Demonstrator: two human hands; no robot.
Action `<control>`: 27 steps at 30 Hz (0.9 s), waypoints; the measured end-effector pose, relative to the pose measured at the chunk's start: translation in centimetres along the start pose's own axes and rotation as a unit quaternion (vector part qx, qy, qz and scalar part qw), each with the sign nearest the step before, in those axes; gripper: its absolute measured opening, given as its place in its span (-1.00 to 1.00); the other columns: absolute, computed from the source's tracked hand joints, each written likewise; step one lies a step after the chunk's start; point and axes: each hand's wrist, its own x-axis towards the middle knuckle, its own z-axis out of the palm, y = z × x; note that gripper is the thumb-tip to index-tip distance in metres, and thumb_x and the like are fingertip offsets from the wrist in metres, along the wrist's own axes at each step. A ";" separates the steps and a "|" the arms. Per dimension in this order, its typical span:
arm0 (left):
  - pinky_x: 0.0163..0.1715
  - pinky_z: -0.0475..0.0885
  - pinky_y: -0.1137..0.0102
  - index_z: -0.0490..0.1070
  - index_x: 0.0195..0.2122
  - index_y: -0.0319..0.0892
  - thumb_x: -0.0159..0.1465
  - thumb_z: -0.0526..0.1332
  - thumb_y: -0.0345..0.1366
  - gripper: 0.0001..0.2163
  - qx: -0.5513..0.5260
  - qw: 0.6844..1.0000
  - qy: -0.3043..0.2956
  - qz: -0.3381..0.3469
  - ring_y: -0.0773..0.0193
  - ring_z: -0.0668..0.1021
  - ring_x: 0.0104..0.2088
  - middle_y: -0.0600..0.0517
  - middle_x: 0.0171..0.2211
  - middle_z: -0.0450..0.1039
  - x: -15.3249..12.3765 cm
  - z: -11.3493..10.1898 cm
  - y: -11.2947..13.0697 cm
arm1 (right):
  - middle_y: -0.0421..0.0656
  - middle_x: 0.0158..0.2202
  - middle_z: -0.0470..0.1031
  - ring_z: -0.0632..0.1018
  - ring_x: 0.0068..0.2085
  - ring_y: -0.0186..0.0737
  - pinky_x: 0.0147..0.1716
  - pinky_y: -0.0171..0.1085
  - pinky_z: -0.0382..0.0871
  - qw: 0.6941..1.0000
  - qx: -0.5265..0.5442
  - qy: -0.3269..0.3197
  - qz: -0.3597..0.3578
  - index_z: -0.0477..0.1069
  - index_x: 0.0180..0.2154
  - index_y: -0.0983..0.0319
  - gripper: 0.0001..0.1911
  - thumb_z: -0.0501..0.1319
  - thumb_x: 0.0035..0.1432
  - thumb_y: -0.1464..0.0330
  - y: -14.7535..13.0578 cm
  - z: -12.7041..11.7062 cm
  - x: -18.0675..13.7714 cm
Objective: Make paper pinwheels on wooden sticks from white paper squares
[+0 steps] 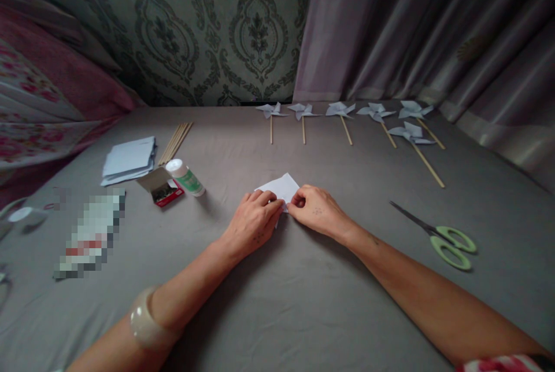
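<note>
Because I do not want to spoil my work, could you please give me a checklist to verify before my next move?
1. Left hand on the white paper: ok, its fingers hold the paper.
2. Right hand on the paper: ok, thumb and fingertips pinch near its edge.
3. Paper edges lined up: cannot tell, the fingers cover part.
4. Scissors apart from both hands: ok, lying to the right, blades closed.
5. Small red box shut: not ok, its flap is raised.
6. Cap on the green-and-white tube: ok, the white cap is on.
</note>
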 end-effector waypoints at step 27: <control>-0.21 0.22 0.25 0.46 -0.15 -0.15 0.38 -0.05 -0.25 -0.71 0.034 0.999 -0.019 -0.008 0.17 0.43 -0.20 -0.06 -0.25 0.48 0.3 -0.4 0.4 | -0.12 -0.39 0.58 0.55 -0.35 -0.20 -0.31 -0.30 0.31 1.000 -0.003 -0.003 0.005 0.48 -0.49 0.19 -0.85 0.18 0.01 0.30 0.0 0.0 0.1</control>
